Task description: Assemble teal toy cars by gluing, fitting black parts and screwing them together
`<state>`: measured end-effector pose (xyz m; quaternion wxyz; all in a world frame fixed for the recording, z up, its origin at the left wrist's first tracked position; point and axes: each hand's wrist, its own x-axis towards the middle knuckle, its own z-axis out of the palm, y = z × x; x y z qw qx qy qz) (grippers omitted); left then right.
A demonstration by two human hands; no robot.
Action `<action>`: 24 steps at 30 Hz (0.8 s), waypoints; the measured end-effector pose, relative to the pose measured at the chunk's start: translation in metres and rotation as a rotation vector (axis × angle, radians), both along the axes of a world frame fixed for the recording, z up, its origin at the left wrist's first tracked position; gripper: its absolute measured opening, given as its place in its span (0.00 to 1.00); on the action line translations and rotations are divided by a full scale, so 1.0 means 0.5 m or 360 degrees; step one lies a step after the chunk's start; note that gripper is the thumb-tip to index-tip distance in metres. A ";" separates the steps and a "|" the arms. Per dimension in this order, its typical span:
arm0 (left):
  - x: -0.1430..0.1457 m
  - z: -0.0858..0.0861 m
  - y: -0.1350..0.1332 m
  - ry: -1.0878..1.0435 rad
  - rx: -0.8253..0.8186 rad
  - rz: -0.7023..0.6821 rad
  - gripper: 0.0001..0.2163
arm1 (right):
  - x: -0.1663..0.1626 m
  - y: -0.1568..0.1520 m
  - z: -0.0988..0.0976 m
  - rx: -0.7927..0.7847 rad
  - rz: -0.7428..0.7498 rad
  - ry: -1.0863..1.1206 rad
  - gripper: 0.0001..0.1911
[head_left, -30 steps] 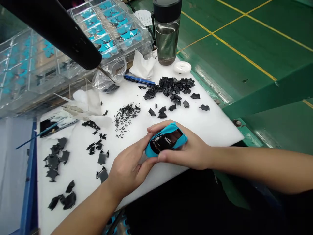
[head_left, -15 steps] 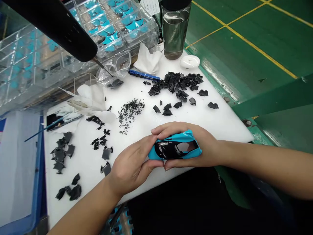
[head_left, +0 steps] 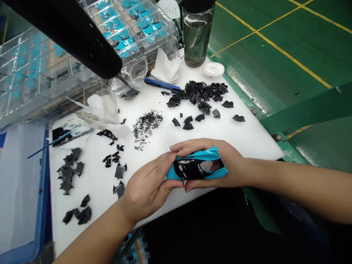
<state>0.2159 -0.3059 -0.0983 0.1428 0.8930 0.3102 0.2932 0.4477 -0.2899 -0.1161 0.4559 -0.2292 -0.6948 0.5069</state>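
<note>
A blue and black toy car body [head_left: 196,165] is held level between my two hands, above the near edge of the white foam board [head_left: 165,141]. My left hand [head_left: 150,183] grips its left end, thumb below and fingers along the far side. Around the right end wraps my right hand [head_left: 231,163], its fingers reaching along the far side and its thumb underneath. The underside of the car body is hidden. Beyond my hands lies a scattered heap of tiny black screws or pins [head_left: 147,124].
A black electric screwdriver [head_left: 90,47] hangs at upper left before clear trays [head_left: 154,44] of blue parts. Black plastic parts [head_left: 203,93] are piled near a blue cutter knife [head_left: 162,84], a water bottle [head_left: 198,40] and a white case [head_left: 213,69]. More black pieces [head_left: 67,172] lie left.
The hanging screwdriver has swung a little to the right and down. My hands keep the same grip on the toy car body, which has hardly moved.
</note>
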 end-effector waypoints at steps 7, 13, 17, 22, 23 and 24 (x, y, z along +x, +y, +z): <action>0.001 -0.001 -0.002 0.0005 0.0014 0.0009 0.27 | 0.000 -0.001 0.000 -0.0024 0.0022 0.0008 0.31; -0.001 0.002 -0.005 0.0015 0.0025 0.0009 0.27 | -0.001 -0.001 -0.001 0.0027 0.0014 0.0019 0.31; 0.002 0.004 -0.001 0.0022 0.0016 0.0007 0.26 | -0.001 -0.001 0.000 -0.0020 0.0020 0.0021 0.31; 0.006 0.006 0.003 0.0005 -0.0018 0.0006 0.27 | -0.002 0.001 -0.001 -0.0072 0.0016 0.0038 0.32; 0.006 0.006 0.003 0.0007 -0.0015 0.0005 0.27 | -0.003 0.001 -0.001 -0.0069 0.0016 0.0043 0.32; 0.006 0.007 0.003 0.0010 -0.0010 0.0006 0.27 | -0.003 0.001 -0.002 -0.0066 0.0018 0.0042 0.32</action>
